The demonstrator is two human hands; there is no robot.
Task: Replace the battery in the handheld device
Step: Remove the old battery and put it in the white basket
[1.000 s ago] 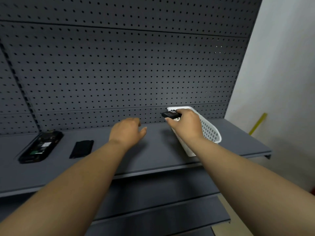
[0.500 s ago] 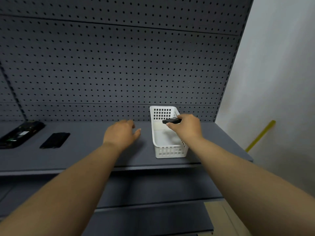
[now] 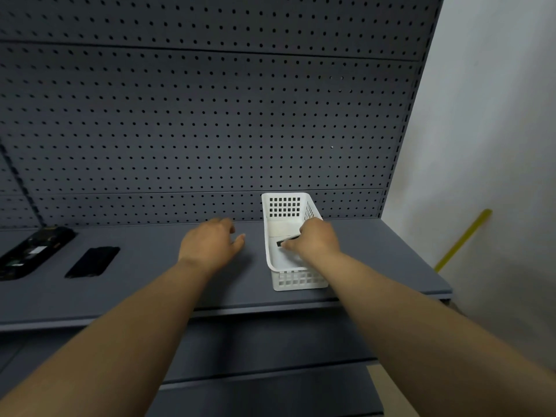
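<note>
My right hand [image 3: 316, 240] grips the battery [image 3: 287, 240] low inside the basket [image 3: 296, 279], left hand [image 3: 210, 246] open and empty over the shelf [image 3: 150, 284]; device [image 3: 33, 251] lies far left; next, release the battery.

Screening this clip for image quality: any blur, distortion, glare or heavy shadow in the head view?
Head view: wide-angle bending bows the pegboard lines and stretches the forearms; light is soft and even, without glare; faint shadow beside the left hand; the right hand and the dark battery in the white basket look slightly smeared.
</note>
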